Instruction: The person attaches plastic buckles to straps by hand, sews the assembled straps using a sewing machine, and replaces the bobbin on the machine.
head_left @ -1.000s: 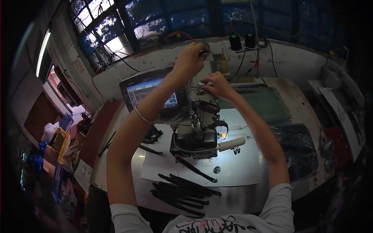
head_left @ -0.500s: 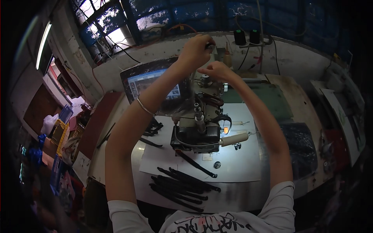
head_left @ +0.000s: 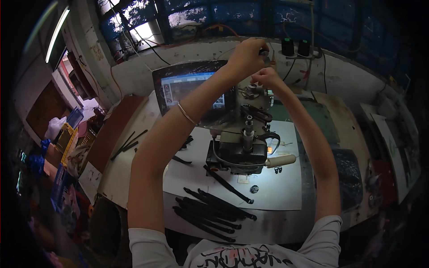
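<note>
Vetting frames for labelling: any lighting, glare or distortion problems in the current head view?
Head view: strong fisheye, black corners, soft edges; window pane blown out; light tube glaring; bright pool on the white sheet by the dark machine; left hand and right hand dimmer, fine detail there hard to read.

Dark object [head_left: 263,52] mostly covered by the left hand [head_left: 249,54]; identity unclear. Right hand [head_left: 271,79]: any thread at the fingertips too fine to resolve. Monitor [head_left: 190,87] partly behind the left forearm [head_left: 196,100], screen text illegible. Shirt [head_left: 232,257] cut off by the lower edge.
</note>
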`<state>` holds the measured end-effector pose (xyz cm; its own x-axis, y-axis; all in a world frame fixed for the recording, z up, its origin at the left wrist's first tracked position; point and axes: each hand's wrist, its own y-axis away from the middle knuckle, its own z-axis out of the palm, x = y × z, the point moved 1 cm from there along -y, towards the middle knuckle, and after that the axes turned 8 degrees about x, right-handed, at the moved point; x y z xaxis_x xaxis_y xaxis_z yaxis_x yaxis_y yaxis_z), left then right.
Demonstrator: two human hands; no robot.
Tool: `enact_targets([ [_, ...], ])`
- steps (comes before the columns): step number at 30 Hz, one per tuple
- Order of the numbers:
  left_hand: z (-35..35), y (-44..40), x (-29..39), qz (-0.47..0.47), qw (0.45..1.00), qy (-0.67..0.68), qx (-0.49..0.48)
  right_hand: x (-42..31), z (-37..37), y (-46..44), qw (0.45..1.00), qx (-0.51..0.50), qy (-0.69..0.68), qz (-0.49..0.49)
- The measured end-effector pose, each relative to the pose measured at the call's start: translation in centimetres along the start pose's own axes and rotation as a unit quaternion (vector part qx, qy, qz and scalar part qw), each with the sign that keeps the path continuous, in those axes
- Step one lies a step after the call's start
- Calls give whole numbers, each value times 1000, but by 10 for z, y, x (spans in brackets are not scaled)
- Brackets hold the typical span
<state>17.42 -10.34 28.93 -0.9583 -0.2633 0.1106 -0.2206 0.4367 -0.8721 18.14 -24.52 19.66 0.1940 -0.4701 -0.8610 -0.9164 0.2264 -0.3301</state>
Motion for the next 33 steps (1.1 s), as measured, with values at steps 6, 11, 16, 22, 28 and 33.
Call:
enact_targets([
  [6,2,1,0,-4,1000,5,-5,30,-13,25,986,75,-149,23],
  [11,3,0,-2,-3,1000,5,-24,23,-17,50,941,103,-323,3],
  [16,11,6,-3,-25,996,-16,-84,36,-29,61,927,-52,-371,-5],
  [22,21,13,-2,-62,986,-49,-147,22,-36,101,990,132,0,-57],
  [28,31,18,-9,-60,951,-95,-288,10,-57,141,967,8,220,-130],
  [33,33,27,-9,-75,909,-203,-357,-19,-75,165,984,-51,157,-72],
])
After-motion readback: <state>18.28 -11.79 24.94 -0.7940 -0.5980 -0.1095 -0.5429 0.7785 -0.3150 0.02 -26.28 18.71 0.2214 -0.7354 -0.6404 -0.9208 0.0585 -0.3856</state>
